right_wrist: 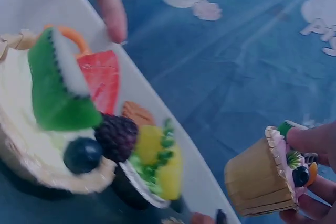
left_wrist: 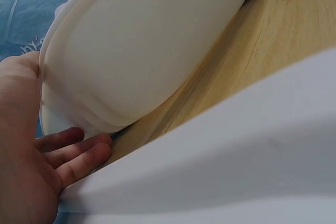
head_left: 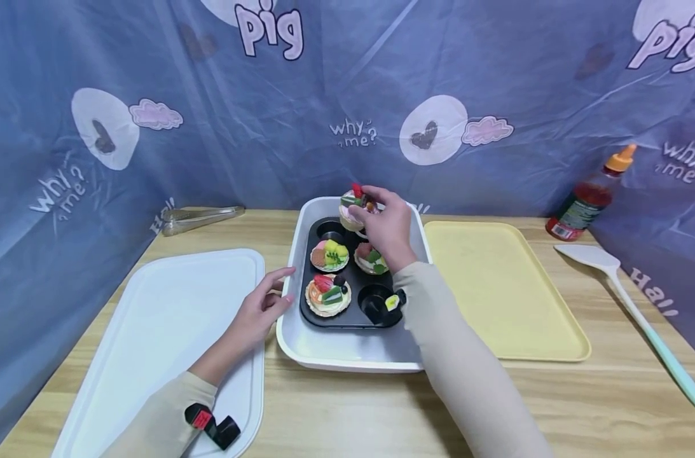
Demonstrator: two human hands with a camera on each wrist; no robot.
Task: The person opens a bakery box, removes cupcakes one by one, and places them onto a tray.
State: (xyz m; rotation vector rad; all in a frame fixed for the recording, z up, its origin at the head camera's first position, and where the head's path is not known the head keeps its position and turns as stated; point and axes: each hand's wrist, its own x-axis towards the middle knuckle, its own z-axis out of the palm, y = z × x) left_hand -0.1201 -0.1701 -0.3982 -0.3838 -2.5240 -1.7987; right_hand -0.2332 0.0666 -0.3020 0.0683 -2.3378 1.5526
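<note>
My right hand point(head_left: 388, 219) holds a fruit cupcake point(right_wrist: 260, 177) above the back of a black muffin tin point(head_left: 355, 315). The cupcake has a pleated tan wrapper and pink cream, with kiwi and a blueberry on top. In the tin sit a large fruit tart point(head_left: 328, 295) at front left, a yellow-topped tart point(head_left: 329, 256) behind it, and a tart with green leaves point(head_left: 371, 258) at middle right. The tin lies inside a white tub point(head_left: 347, 364). My left hand point(head_left: 261, 308) grips the tub's left rim, with several fingers against the outer wall in the left wrist view.
A white tray point(head_left: 187, 305) lies at left and a yellow tray point(head_left: 496, 286) at right. Metal tongs point(head_left: 201, 219) rest at the back left. A sauce bottle point(head_left: 587, 197) stands at the back right, near a white spatula with a mint handle point(head_left: 639, 312). Blue cloth point(head_left: 324, 83) hangs behind.
</note>
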